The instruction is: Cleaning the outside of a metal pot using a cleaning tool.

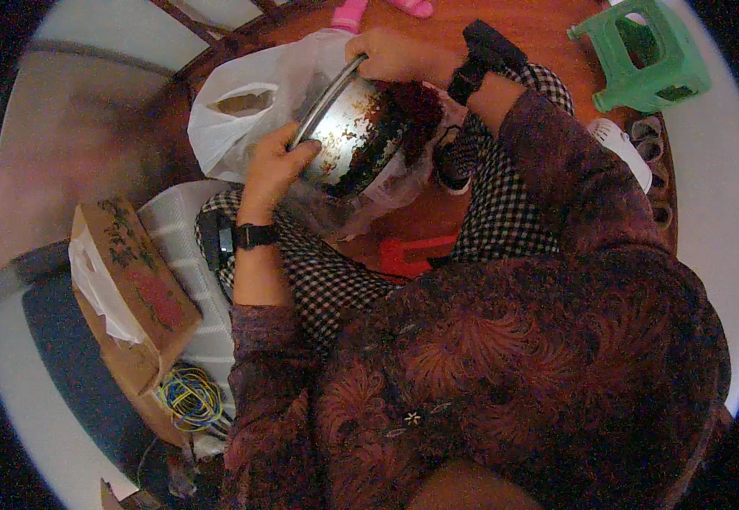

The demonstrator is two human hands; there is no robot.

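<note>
A shiny metal basin [344, 131] is held tilted in front of me, over a white plastic bag [235, 137]. My left hand [280, 166] grips its rim at the lower left, thumb on the metal surface. At the upper end of the same rim, my right hand [385, 54] holds on, somewhat blurred. Brown flecks and a dark mass [375, 143] cover much of the metal, and a dark red clump [417, 108] lies at its right side. Whether the clump is in the basin or beyond it I cannot tell. Thin clear plastic [401, 185] spreads below the basin.
A green plastic stool [656, 57] stands at the upper right, near a white slotted object [621, 150]. To my left are a cardboard box [133, 274] and a coil of yellow and blue cord [191, 398]. Something red [414, 255] lies between my legs. Pink footwear [414, 6] shows at the top.
</note>
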